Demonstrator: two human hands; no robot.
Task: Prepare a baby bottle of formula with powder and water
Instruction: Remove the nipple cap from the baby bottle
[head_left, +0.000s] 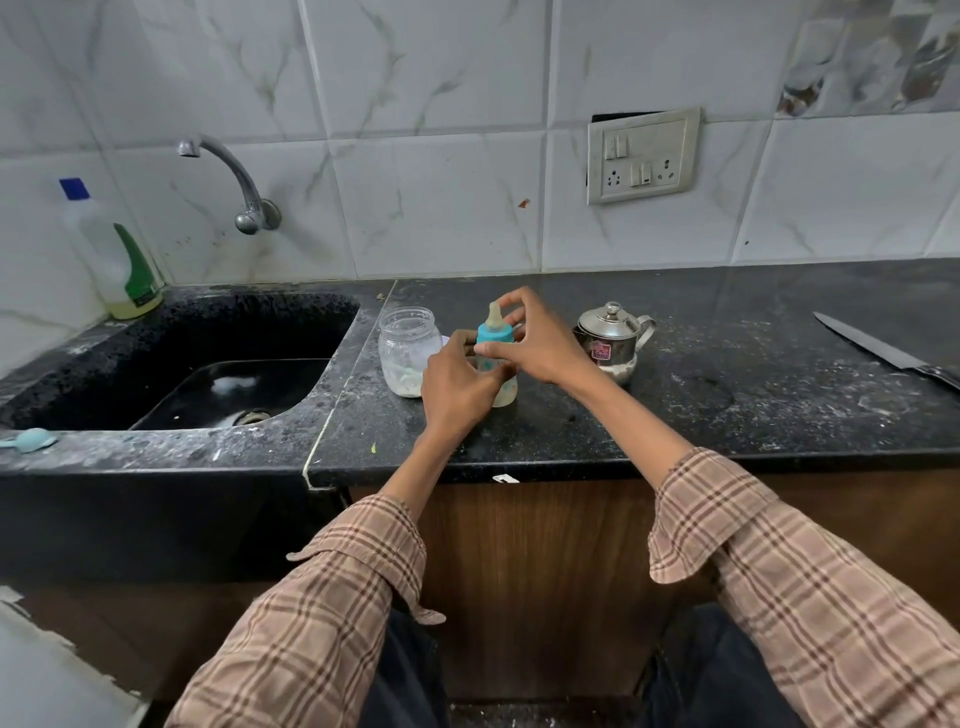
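Observation:
A baby bottle (497, 338) with a teal collar and a pale teat stands upright on the black counter (675, 415). My left hand (457, 382) wraps around its lower body. My right hand (535, 343) grips the teal collar with thumb and fingers. A clear open jar (408, 351) holding a little white powder stands just left of the bottle. A small steel pot (613, 335) with a lid and spout stands to the right, behind my right hand. A teal scoop (28, 440) lies on the counter edge at the far left.
A black sink (197, 374) with a wall tap (234, 176) fills the left side. A detergent bottle (117, 260) stands in its back corner. A knife (883, 353) lies at the far right. A socket plate (641, 156) is on the tiled wall.

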